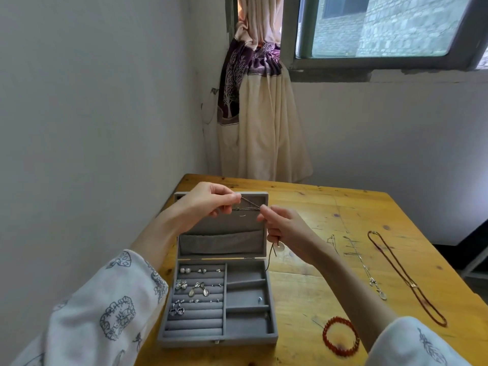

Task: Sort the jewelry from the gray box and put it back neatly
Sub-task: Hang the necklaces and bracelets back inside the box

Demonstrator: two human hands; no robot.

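A red bead bracelet [340, 336] lies nearest on the knotty pine table [330, 207], beside the open felt-lined gray box [219, 297] with earrings [196, 287] in its padded rolls. Two necklaces [406, 278] lie right. Above the lid, left hand [208, 200] and right hand [285, 228] pinch a thin cord [250, 206] taut. Beyond: white walls, curtain [258, 114], window [383, 30].

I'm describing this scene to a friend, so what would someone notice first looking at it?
First, the two hands raised in the middle: the left hand and right hand stretch a thin cord between them, above the open gray box. Earrings fill the box's left rows. On the wooden table to the right lie a red bracelet and a long dark necklace.
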